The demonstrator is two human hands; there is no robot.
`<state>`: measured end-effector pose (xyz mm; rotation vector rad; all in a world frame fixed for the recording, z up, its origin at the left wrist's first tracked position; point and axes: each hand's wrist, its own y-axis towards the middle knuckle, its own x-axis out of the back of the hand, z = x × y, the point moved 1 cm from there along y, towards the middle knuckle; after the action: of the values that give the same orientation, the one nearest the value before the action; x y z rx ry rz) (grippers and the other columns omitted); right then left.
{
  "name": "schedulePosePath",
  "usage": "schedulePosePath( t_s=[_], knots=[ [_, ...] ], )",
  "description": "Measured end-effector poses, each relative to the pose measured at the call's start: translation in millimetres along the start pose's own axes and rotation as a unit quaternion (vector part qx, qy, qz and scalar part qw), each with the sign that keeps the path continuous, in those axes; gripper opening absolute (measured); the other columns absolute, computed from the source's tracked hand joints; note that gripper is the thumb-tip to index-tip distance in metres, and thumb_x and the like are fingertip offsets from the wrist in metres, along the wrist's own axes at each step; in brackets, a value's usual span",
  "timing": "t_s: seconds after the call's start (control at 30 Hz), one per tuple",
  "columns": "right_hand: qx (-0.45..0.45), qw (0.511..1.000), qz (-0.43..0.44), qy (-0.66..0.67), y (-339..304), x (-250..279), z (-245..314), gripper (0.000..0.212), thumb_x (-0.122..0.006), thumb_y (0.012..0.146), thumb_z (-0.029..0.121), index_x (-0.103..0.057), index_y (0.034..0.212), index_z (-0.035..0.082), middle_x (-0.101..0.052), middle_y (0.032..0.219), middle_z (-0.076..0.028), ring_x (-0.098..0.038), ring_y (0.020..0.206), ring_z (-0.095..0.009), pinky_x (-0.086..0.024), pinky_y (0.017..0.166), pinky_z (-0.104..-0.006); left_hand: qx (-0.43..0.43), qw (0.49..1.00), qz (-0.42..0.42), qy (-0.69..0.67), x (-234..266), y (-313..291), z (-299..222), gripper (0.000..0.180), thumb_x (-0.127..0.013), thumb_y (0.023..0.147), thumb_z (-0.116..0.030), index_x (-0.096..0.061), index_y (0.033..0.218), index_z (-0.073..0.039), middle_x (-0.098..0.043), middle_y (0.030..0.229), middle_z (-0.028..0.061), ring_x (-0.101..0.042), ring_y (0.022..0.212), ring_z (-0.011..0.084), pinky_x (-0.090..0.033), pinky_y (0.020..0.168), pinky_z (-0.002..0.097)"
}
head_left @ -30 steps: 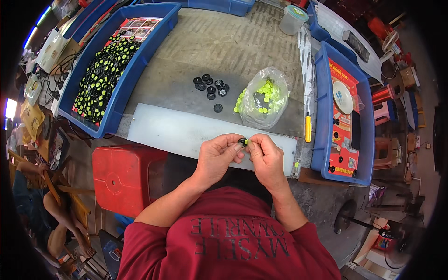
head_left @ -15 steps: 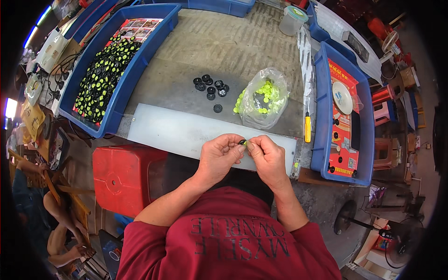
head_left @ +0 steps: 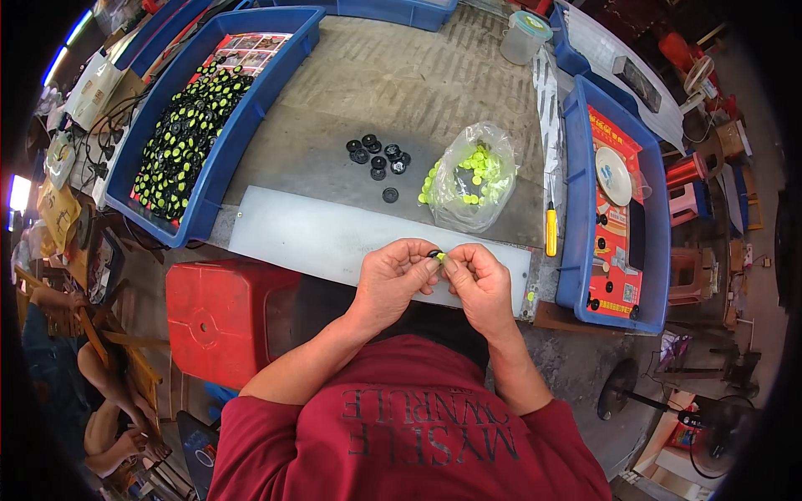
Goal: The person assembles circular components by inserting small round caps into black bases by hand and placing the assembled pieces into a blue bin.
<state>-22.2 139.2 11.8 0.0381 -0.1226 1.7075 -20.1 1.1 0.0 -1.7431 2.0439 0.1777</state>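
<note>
Over the near edge of the white board (head_left: 334,234), my two hands meet at the fingertips. My left hand (head_left: 391,280) pinches a small black wheel-like disc (head_left: 433,253). Against it, my right hand (head_left: 478,284) pinches a small yellow-green disc (head_left: 442,257); the fingers partly cover both pieces. Several loose black wheel-like discs (head_left: 378,162) lie on the table beyond the board. To their right, a clear plastic bag (head_left: 468,215) lies open with many yellow-green discs (head_left: 478,163) in and beside it.
At the left, a blue bin (head_left: 219,159) holds a heap of black-and-green discs (head_left: 180,138). Another blue bin (head_left: 572,209) at the right holds a white plate (head_left: 614,175) and a few black discs. A yellow-handled tool (head_left: 550,232) and a lidded tub (head_left: 522,46) lie between. A red stool (head_left: 217,313) stands lower left.
My hands stay in nearly the same place, the right fingers shifting slightly around the yellow-green disc. At the lower left, another person's hand has moved a little.
</note>
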Motion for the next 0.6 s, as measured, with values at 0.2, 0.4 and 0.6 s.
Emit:
schedulePosePath(
  t_s=[0.2, 0.4, 0.6],
  knots=[
    [0.029, 0.999, -0.005, -0.04, -0.1, 0.2, -0.2, 0.009, -0.052, 0.081, 0.008, -0.051, 0.08, -0.001, -0.05, 0.063, 0.001, -0.042, 0.056, -0.004, -0.036, 0.047, -0.0194, -0.001, 1.0, 0.002, -0.007, -0.7, -0.2, 0.5, 0.016, -0.051, 0.08, -0.001, -0.05, 0.095, 0.005, -0.055, 0.075, 0.0052, -0.052, 0.064, 0.0072, -0.044, 0.055, 0.0187],
    [0.055, 0.997, -0.002, -0.057, 0.2, -0.6, 1.4, 0.008, -0.05, 0.081, 0.007, -0.05, 0.08, -0.001, -0.051, 0.064, -0.001, -0.043, 0.057, -0.005, -0.036, 0.048, -0.0203, -0.006, 0.999, -0.002, -0.038, -0.2, -0.9, 2.7, 0.016, -0.053, 0.079, -0.002, -0.053, 0.094, 0.004, -0.057, 0.074, 0.0069, -0.055, 0.064, 0.0097, -0.047, 0.055, 0.0208],
    [0.051, 0.998, 0.005, -0.041, -0.2, 0.1, 1.5, 0.007, -0.05, 0.081, 0.006, -0.05, 0.079, -0.001, -0.05, 0.062, 0.0, -0.042, 0.055, -0.003, -0.035, 0.046, -0.0189, -0.007, 0.999, 0.0, -0.046, -1.6, -1.7, 2.8, 0.018, -0.05, 0.081, -0.003, -0.052, 0.098, 0.004, -0.058, 0.074, 0.0073, -0.055, 0.066, 0.0107, -0.048, 0.058, 0.0223]
  ],
)
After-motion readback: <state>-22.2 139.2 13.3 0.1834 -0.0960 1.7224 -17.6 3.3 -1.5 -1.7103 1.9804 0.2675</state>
